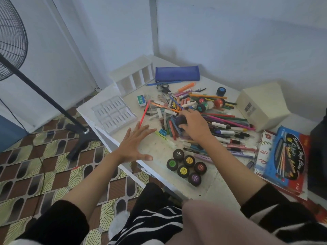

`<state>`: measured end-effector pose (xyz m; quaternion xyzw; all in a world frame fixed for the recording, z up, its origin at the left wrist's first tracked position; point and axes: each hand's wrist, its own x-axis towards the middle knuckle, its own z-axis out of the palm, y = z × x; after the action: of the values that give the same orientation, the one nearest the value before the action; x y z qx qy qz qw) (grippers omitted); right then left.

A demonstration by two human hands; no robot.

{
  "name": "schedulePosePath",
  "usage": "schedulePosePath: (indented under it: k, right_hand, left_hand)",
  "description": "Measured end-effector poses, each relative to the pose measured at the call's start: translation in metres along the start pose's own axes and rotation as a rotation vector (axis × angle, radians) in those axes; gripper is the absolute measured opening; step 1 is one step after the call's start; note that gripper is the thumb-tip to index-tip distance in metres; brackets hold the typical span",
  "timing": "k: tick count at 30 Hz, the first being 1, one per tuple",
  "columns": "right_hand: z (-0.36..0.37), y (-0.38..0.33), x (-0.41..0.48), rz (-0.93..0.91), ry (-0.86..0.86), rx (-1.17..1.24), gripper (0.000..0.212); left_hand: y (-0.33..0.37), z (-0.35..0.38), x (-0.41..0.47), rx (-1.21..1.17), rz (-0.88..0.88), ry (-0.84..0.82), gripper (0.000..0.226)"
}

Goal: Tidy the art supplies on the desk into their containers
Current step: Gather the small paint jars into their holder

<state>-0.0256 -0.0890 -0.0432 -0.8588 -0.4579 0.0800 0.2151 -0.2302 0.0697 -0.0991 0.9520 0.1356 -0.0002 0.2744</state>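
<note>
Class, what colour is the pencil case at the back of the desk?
Blue. The pencil case shows best in the head view.

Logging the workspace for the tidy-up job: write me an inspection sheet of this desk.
Surface: white desk, partly bare near the front edge.
Job's things: pile of pens and markers mid-desk; six paint pots at the front; blue pencil case, white divided organiser and scissors at the back; clear compartment tray at the left corner.
Clutter: cream box and water colour box at the right.
Grippers: left hand open, fingers spread over the desk; right hand grips a dark purple pot in the pile.
Cables: thin black cable on the patterned floor.
Surroundings: standing fan at left; pale walls.
</note>
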Motion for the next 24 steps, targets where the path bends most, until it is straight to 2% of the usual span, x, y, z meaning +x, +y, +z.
schedulePosePath:
  k: [2, 5, 8, 10, 15, 20, 24]
  right_hand:
    - [-0.008, -0.007, -0.004, -0.015, 0.0, 0.102, 0.037]
    - [-0.02, -0.022, -0.011, -0.144, -0.26, 0.22, 0.036]
    - [-0.017, -0.039, -0.017, -0.292, -0.559, 0.085, 0.035]
    - [-0.008, -0.047, -0.02, -0.323, -0.646, 0.017, 0.036]
    - [0.008, -0.052, -0.029, -0.373, -0.74, -0.053, 0.036]
    - [0.009, -0.051, -0.028, -0.332, -0.728, 0.022, 0.031]
    - [0.011, -0.051, -0.026, -0.408, -0.688, -0.02, 0.026]
  left_hand:
    - [0.0, 0.0, 0.001, 0.003, -0.013, -0.003, 0.107]
    - [0.0, 0.0, 0.0, 0.006, -0.023, -0.011, 0.105]
    - [0.002, -0.001, 0.0, 0.005, -0.025, -0.013, 0.105]
    - [0.002, -0.001, 0.001, 0.008, -0.025, -0.007, 0.107]
    - [0.002, 0.0, 0.001, 0.01, -0.028, 0.0, 0.108]
    - [0.003, 0.0, 0.001, 0.018, -0.033, 0.005, 0.108]
    - [0.004, -0.001, 0.001, 0.019, -0.035, 0.004, 0.107]
